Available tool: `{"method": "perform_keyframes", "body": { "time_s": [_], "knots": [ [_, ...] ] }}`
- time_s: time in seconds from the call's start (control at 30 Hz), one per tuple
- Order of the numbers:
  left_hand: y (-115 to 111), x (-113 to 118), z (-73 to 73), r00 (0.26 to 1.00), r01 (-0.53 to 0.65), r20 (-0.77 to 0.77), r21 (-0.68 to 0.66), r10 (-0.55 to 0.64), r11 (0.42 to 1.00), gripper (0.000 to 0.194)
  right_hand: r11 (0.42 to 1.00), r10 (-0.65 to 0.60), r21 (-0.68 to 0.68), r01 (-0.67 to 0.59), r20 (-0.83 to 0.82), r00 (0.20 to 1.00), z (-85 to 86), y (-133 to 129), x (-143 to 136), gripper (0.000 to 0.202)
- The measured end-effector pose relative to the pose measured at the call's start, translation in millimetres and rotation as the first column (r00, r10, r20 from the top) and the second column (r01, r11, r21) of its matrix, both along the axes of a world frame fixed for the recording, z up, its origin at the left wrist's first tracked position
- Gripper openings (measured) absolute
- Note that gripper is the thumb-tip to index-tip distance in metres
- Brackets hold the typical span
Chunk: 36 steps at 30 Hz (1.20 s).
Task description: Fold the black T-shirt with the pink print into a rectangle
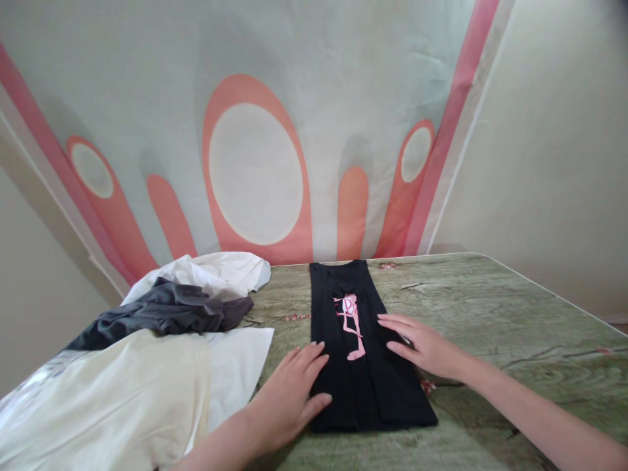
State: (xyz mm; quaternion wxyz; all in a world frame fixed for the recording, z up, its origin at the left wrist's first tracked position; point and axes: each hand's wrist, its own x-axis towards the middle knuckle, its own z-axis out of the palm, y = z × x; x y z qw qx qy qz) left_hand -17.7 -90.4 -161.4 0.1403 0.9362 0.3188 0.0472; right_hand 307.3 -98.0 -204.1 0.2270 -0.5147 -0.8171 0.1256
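A black shirt [338, 392] lies on the table, its sides folded inward into a long strip. Between the folds shows a pink printed figure with lettering. My left hand [294, 389] rests on the shirt's left edge, fingers stretched out and thumb apart. On the right edge lies my right hand [424, 347], its fingers extended over the cloth and its thumb spread below them. Neither hand grips the fabric.
Left of the shirt is a heap of clothes: a white garment [216, 271] at the back, a dark grey one [171, 307], and a cream one [142, 386] in front. The wood-patterned table [490, 307] reaches a wall with a pink-and-white printed hanging [392, 59].
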Motion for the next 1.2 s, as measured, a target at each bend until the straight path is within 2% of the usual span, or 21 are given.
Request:
{"method": "perform_keyframes", "body": {
  "time_s": [0.1, 0.2, 0.3, 0.5, 0.57, 0.67, 0.73, 0.8, 0.9, 1.03, 1.1, 1.2],
  "knots": [
    [0, 7, -7.8, 0.992, 0.095, -0.086, 0.003, -0.095, 0.995, 0.057, 1.0, -0.019, -0.014, 0.021, 0.119, 0.993, -12.8, 29, -9, 0.061],
    [-5, 8, -8.3, 0.986, 0.11, -0.129, 0.01, -0.107, 0.994, 0.058, 0.999, -0.023, -0.024, 0.03, 0.238, 0.971, -19.5, 39, -16, 0.063],
    [-11, 3, -4.6, 0.979, 0.135, -0.152, -0.006, -0.134, 0.991, 0.058, 0.999, -0.023, -0.026, 0.032, 0.289, 0.957, -18.9, 29, -21, 0.063],
    [-24, -8, -5.1, 0.955, 0.207, -0.208, -0.053, -0.213, 0.977, 0.064, 0.998, 0.01, -0.058, 0.007, 0.284, 0.959, -12.4, -17, -33, 0.063],
    [-27, -9, 1.4, 0.946, 0.224, -0.227, -0.068, -0.234, 0.972, 0.06, 0.998, 0.027, -0.066, -0.009, 0.279, 0.96, -10.0, -29, -37, 0.064],
    [-24, -3, 23.7, 0.958, 0.218, -0.178, -0.064, -0.226, 0.974, 0.052, 0.996, 0.069, -0.074, -0.05, 0.28, 0.958, -1.1, -29, -36, 0.064],
    [-13, 10, 38.0, 0.972, 0.205, -0.112, -0.04, -0.208, 0.978, 0.048, 0.997, 0.059, -0.061, -0.044, 0.272, 0.961, 7.1, -11, -29, 0.06],
    [10, 34, 42.5, 0.969, 0.243, -0.056, 0.031, -0.241, 0.97, 0.041, 1.0, -0.021, -0.004, 0.023, 0.237, 0.971, 12.2, 20, -17, 0.053],
    [57, 84, 26.3, 0.945, 0.327, -0.063, 0.163, -0.321, 0.931, 0.036, 0.985, -0.145, 0.113, 0.127, 0.169, 0.975, 5.9, 79, 5, 0.048],
    [115, 146, -13.9, 0.971, 0.238, -0.108, 0.298, -0.215, 0.924, 0.041, 0.989, -0.137, 0.077, 0.125, 0.168, 0.976, -19.8, 139, 25, 0.047],
    [131, 162, -31.5, 0.987, 0.147, -0.106, 0.307, -0.12, 0.94, 0.047, 0.994, -0.095, 0.066, 0.085, 0.156, 0.983, -31.2, 153, 28, 0.046],
    [140, 169, -50.9, 0.998, 0.049, -0.061, 0.3, -0.032, 0.953, 0.06, 0.998, -0.026, 0.068, 0.018, 0.123, 0.992, -43.1, 163, 29, 0.045]
  ]
}}
